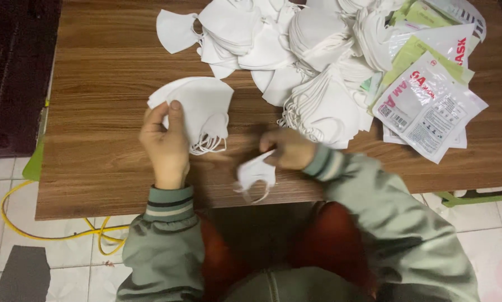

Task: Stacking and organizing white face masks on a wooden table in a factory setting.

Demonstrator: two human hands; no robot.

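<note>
Lying along the left edge of the floor, a yellow cable (49, 234) loops over pale tiles beside the wooden table (105, 72), whose brown top shows a straight, streaky grain. On that table the left hand (166, 142) grips a small stack of folded masks (198, 106): thumb pressed on top, fingers curled under the near edge. The masks are white, soft and matte, each folded flat into a curved fan shape, with thin elastic loops bunched at the lower right of the stack. Both wrists wear grey-green sleeves with striped knit cuffs. Just right of the stack, at the table's near edge, the right hand (289, 148) pinches a single mask (255, 174) between thumb and fingers; it hangs slightly blurred, crumpled, its loop dangling below the edge. Behind the hands, a loose pile of masks (295, 50) spreads across the far side, overlapping in leaning rows. At the far right lie glossy plastic packets (427, 106), flat and rectangular, white and light green with red print.
</note>
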